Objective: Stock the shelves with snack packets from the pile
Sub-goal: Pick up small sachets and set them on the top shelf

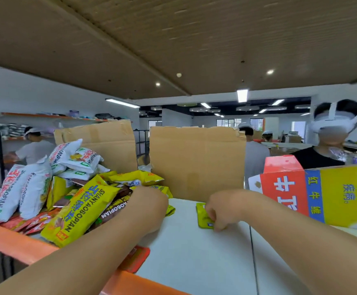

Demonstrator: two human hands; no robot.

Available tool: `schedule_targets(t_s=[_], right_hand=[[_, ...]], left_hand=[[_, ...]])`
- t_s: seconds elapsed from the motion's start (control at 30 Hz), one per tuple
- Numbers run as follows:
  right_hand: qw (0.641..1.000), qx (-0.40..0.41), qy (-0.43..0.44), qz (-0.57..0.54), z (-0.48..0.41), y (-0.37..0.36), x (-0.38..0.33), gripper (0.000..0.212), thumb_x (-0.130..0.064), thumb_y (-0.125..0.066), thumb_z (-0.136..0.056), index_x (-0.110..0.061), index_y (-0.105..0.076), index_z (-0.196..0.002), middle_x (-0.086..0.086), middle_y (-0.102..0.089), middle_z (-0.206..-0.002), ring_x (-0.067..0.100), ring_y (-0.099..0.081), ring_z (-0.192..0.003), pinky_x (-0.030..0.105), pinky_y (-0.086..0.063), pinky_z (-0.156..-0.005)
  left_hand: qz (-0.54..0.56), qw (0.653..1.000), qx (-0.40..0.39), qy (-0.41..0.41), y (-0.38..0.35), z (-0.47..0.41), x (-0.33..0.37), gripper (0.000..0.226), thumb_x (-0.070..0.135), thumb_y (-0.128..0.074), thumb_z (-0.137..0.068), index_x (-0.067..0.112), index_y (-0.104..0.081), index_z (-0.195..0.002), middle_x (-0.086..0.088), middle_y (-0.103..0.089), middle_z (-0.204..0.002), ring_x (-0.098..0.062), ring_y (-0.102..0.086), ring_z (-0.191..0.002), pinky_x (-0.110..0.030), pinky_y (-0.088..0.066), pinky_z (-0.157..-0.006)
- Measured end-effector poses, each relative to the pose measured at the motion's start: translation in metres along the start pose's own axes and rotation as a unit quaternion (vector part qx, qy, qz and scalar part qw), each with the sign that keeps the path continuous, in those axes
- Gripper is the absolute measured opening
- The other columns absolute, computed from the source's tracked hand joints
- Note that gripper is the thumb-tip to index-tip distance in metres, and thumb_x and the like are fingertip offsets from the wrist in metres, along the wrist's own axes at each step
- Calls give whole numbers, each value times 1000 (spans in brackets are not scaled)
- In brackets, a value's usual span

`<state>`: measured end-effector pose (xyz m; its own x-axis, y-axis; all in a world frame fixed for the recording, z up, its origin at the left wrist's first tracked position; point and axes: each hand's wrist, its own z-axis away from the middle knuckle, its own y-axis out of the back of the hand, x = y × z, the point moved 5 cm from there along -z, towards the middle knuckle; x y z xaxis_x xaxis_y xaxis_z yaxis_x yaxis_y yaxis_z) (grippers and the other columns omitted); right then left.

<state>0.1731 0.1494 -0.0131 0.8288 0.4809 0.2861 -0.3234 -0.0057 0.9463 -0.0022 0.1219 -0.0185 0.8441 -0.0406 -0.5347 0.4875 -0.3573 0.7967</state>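
A pile of snack packets (79, 209), yellow, white, brown and red, covers the left part of a white shelf board (194, 258). My left hand (150, 201) reaches into the right side of the pile; its fingers are buried among the yellow and brown packets, so I cannot see its grip. My right hand (220, 211) is further right on the bare board, fingers curled down and pinching a small yellow-green packet (203, 216) that lies flat.
The shelf has an orange front rail (15, 241). Two brown cardboard sheets (196, 162) stand behind the board. A red, blue and yellow carton (322, 192) sits at the right. A person with a headset stands behind it; others work in the background.
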Motion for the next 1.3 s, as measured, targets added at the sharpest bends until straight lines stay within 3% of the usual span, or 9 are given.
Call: schedule_targets(t_s=[0.07, 0.17, 0.33, 0.43, 0.63, 0.77, 0.9, 1.07, 1.3], right_hand=[[1000, -5, -8, 1, -1, -1, -2, 24, -26, -67, -86, -10, -70, -104, 2, -59, -85, 22, -52, -75, 23, -31, -50], [1000, 5, -26, -5, -5, -4, -5, 23, -26, -67, -84, -8, -70, -99, 5, -60, -85, 24, -53, -74, 25, -32, -51], [999, 18, -37, 36, -2, -8, -12, 22, -22, -65, -84, -8, -69, -101, 8, -64, -91, 26, -53, -76, 25, -30, -50], [997, 55, -33, 31, 0, -7, -12, 25, -23, -66, -83, -14, -67, -107, 5, -63, -95, 25, -54, -81, 26, -30, -51], [995, 79, -22, 56, 3, -5, -16, 20, -22, -63, -86, -15, -70, -103, 5, -61, -89, 25, -52, -77, 26, -30, -51], [991, 119, -16, 53, 5, 0, -15, 9, -12, -55, -84, -16, -63, -84, 4, -56, -76, 26, -49, -67, 28, -30, -51], [981, 186, -33, -43, 13, 14, 0, 13, -10, -50, -90, -20, -49, -82, -5, -42, -67, 17, -39, -60, 31, -25, -50], [937, 287, -80, -181, 26, 17, 36, 17, -12, -49, -93, -24, -50, -82, -4, -51, -68, 16, -44, -58, 35, -42, -55], [864, 350, -125, -340, 41, 21, 71, 21, -9, -47, -99, -24, -55, -87, 8, -63, -77, 20, -67, -68, 29, -48, -49]], left_hand=[[-3, 1000, -9, -23, -2, -3, 4, 35, 11, -53, -94, 22, -35, -66, 4, -35, -68, -24, -63, -95, -27, -19, -52], [-26, 998, -6, -51, -2, -3, 9, 36, 9, -54, -94, 22, -37, -65, 4, -37, -67, -23, -58, -83, -27, -29, -59], [-5, 996, 58, -65, 6, -1, 4, 29, 12, -51, -92, 19, -40, -66, 2, -41, -68, -18, -42, -62, -27, -20, -51], [26, 992, 108, -66, 18, -1, -10, 14, 19, -49, -91, 20, -55, -78, 1, -58, -80, -22, -52, -72, -29, -24, -52], [219, 961, 138, -95, 31, -14, -47, 13, 19, -48, -96, 25, -58, -89, 4, -61, -82, -20, -55, -79, -34, -41, -63], [355, 923, 71, -128, 33, -32, -54, 17, 31, -53, -103, 33, -63, -90, 9, -65, -84, -12, -59, -78, -28, -46, -68], [409, 896, -15, -172, 31, -54, -41, 20, 32, -60, -101, 36, -67, -83, 13, -65, -79, -6, -53, -71, -25, -44, -67], [420, 878, -66, -219, 29, -78, -14, 21, 30, -64, -100, 38, -71, -81, 20, -66, -77, 0, -55, -70, -23, -45, -71], [433, 879, -8, -200, 7, -94, 21, 13, 28, -64, -98, 33, -71, -89, 18, -64, -74, 3, -53, -63, -23, -44, -62]])
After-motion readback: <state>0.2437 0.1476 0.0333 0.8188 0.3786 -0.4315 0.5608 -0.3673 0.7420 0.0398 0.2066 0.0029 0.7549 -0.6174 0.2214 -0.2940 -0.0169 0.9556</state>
